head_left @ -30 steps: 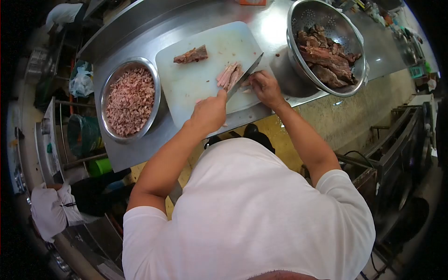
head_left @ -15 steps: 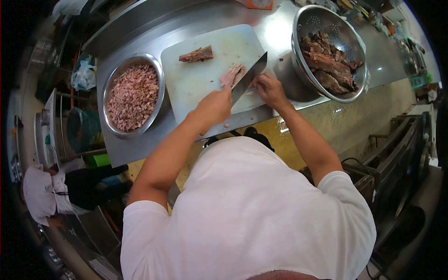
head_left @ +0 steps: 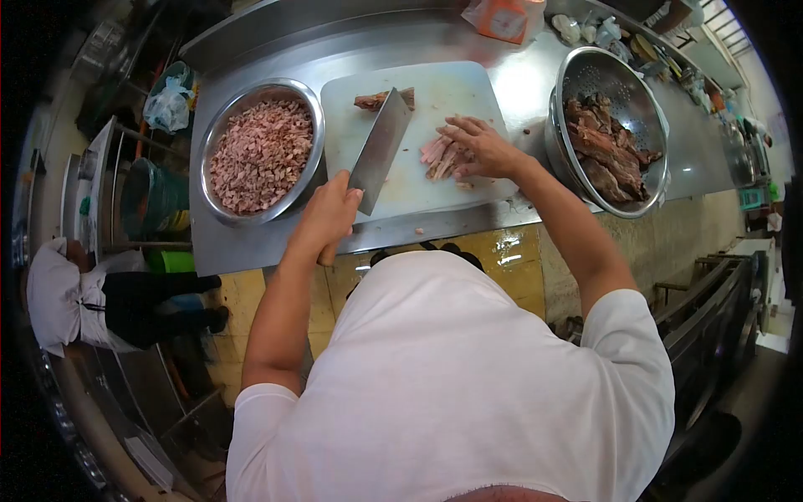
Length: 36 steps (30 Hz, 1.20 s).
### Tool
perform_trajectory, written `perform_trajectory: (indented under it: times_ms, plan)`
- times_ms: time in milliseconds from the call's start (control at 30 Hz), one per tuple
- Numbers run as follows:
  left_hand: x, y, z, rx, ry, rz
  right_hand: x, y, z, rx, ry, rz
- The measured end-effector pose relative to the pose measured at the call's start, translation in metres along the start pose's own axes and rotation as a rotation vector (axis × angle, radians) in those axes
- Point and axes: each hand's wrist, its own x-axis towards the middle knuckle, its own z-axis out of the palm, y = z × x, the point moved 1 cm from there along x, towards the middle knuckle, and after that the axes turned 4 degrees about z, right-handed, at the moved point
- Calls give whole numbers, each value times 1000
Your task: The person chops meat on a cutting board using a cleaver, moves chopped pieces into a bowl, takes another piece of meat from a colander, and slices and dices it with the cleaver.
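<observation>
Far L, a co-worker (head_left: 125, 309) in white top & dark trousers was off past the counter (head_left: 293, 54). On its L end sat a steel bowl (head_left: 317, 138), nearly full of chopped meat (head_left: 259, 157). Next, the L hand (head_left: 328, 219) was clamped on the cleaver (head_left: 381, 155) by its handle, blade slanting up & away over the board (head_left: 452, 88). Blade's far end overlapped the chunk (head_left: 372, 102) in view; couldn't tell if touching. Chunk lay nr board's far L side. R of blade, a small pile of strips (head_left: 443, 161) lay on the board, w/ the R hand (head_left: 489, 151) at it: fingers spread apart, thumb out, palm down, partly covering the pile. Beyond, nr counter's back edge, an orange scale (head_left: 506, 21) in clear plastic. Then the colander (head_left: 602, 75), tilted, w/ big browned pieces (head_left: 611, 155) inside.
</observation>
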Motion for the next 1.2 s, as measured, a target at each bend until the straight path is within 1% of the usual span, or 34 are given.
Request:
perform_trajectory:
  times_ms: [33,100,133,200,233,300,333,367,400,433,467,500,533,567,633,700,767,833,967,1000,1033,1067,1100,1133,1167,1200]
  plan:
    - [-3,-3,2,-2,5,-1,1,1,6,-3,-1,-5]
    - [-6,-9,4,-5,8,-3,0,-4,17,-151,-27,-54]
    - [-8,-13,5,-11,13,-11,-2,-8,21,-151,-34,-63]
    - [-11,-22,10,-38,73,58,-9,-12,29,-139,116,-76]
    - [-12,-28,14,-40,75,48,-11,-12,34,-133,110,-82]
    - [-13,-35,19,86,148,179,-14,-12,38,-149,181,109]
    - [-15,-34,22,86,146,177,-14,-15,40,-121,253,134]
    - [-17,-31,25,146,171,208,-13,-20,44,-118,254,135]
    - [-18,-26,26,208,200,238,-10,-27,46,-96,272,224]
    - [-19,-19,27,213,208,231,-6,-32,48,-73,289,306]
    - [-21,-11,27,223,175,162,-3,-38,48,-66,289,292]
    - [-24,-7,28,232,144,91,0,-44,44,-47,240,379]
    - [-27,-5,28,246,144,89,0,-50,42,-28,190,468]
    - [-29,-5,28,250,155,76,-7,-48,35,-20,189,453]
    - [-32,-12,27,286,164,94,-25,-33,23,-88,221,154]
    - [-32,-21,33,304,178,79,-34,-22,31,-106,190,127]
    - [-29,-25,43,318,190,68,-25,-18,39,-130,160,101]
    - [-24,-20,55,295,175,135,-16,-17,45,-140,161,175]
    - [-13,-3,52,263,115,191,0,-28,49,-95,288,122]
    - [-13,3,49,279,117,159,6,-31,55,-99,290,127]
    - [-13,8,49,295,111,128,11,-36,62,-91,356,170]
    - [-14,7,50,295,93,141,12,-38,69,-83,423,224]
    - [-16,2,46,279,138,132,15,-46,72,-89,425,253]
    - [-18,-2,43,262,180,120,20,-56,74,-79,476,370]
    - [-21,-7,41,263,155,136,23,-66,78,-67,527,486]
    - [-25,-11,38,283,197,139,27,-74,81,-71,529,510]
